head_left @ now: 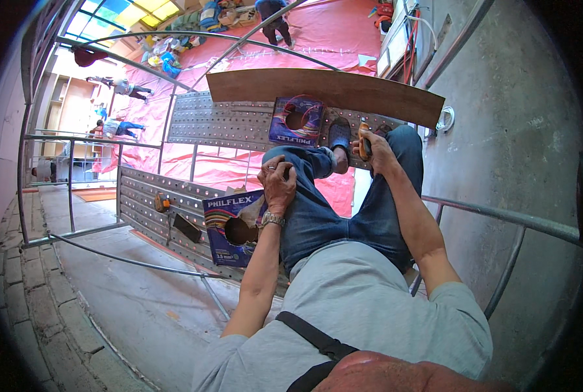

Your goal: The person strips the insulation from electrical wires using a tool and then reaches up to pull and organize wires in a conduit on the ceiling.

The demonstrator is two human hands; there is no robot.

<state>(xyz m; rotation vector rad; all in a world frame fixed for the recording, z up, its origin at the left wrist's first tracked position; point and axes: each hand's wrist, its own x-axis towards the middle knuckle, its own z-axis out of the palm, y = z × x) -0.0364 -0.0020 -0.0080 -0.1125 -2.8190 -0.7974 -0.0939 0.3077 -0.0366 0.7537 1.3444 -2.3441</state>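
Observation:
My left hand (278,183), wearing a ring and a wristwatch, rests at my left knee with its fingers curled. Whatever those fingers may hold is hidden. Over by my right knee, my right hand (376,151) is closed round a tool with an orange and black handle (365,145); its kind is not clear. Below my left hand a torn blue wire box (221,238) with a round hole lies on a perforated metal scaffold plank (138,193). Another blue wire box (280,132), a reddish wire loop at its hole, sits beside my slippered foot.
A long brown board (324,91) stands along the far plank (193,121). On the nearer plank lie a flat dark object (187,228) and a small orange-yellow tool (162,202). Metal scaffold rails (500,219) surround me. Several people are on the floor below, over red sheeting (324,46). A grey wall (520,130) rises at right.

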